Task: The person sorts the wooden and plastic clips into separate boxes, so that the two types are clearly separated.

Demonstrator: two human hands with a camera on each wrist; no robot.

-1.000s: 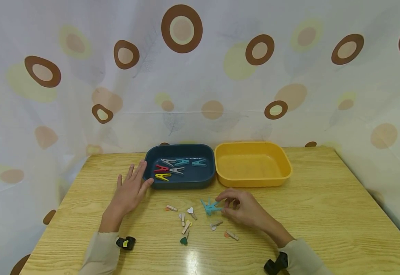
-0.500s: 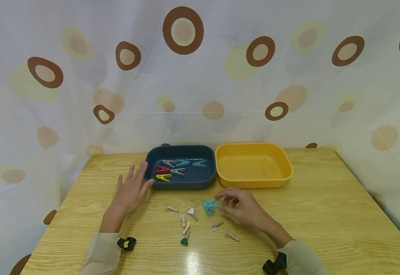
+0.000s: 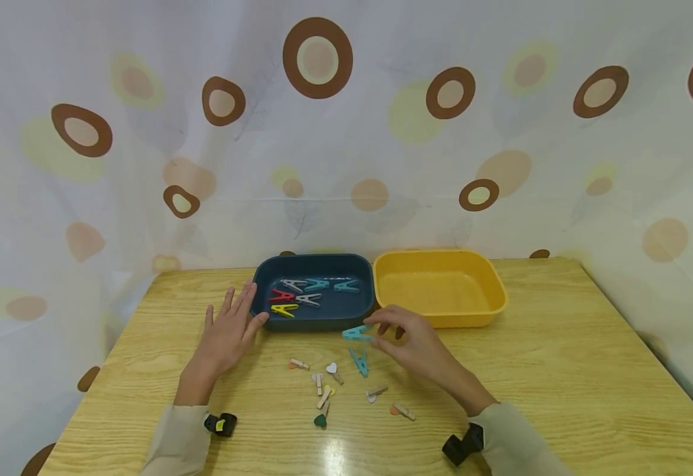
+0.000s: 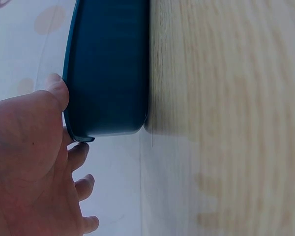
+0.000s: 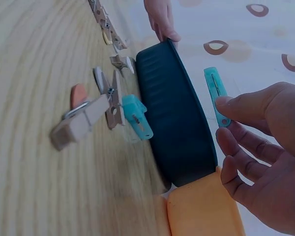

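My right hand [image 3: 414, 347] pinches a turquoise clothespin [image 3: 355, 333] between thumb and fingertips, just in front of the blue tray [image 3: 317, 325]. In the right wrist view this clothespin [image 5: 216, 93] is held above the level of the tray's rim. A second turquoise clothespin [image 3: 359, 362] lies on the table below it. My left hand [image 3: 223, 340], fingers spread, touches the left end of the blue tray; the left wrist view has its thumb against the tray's rim [image 4: 69, 59]. Inside the tray lie several plastic clothespins, among them a red one [image 3: 282, 295] and a yellow one [image 3: 284, 310].
A yellow tray [image 3: 442, 320] stands against the blue tray's right side. Several small wooden clothespins with hearts, one with a green heart [image 3: 321, 420], lie scattered on the wooden table [image 3: 549, 370] between my arms. A patterned cloth [image 3: 370, 132] hangs behind.
My right hand has moved up toward the blue tray with one turquoise clothespin, which has come apart from the other one left on the table. My left hand stays at the tray.
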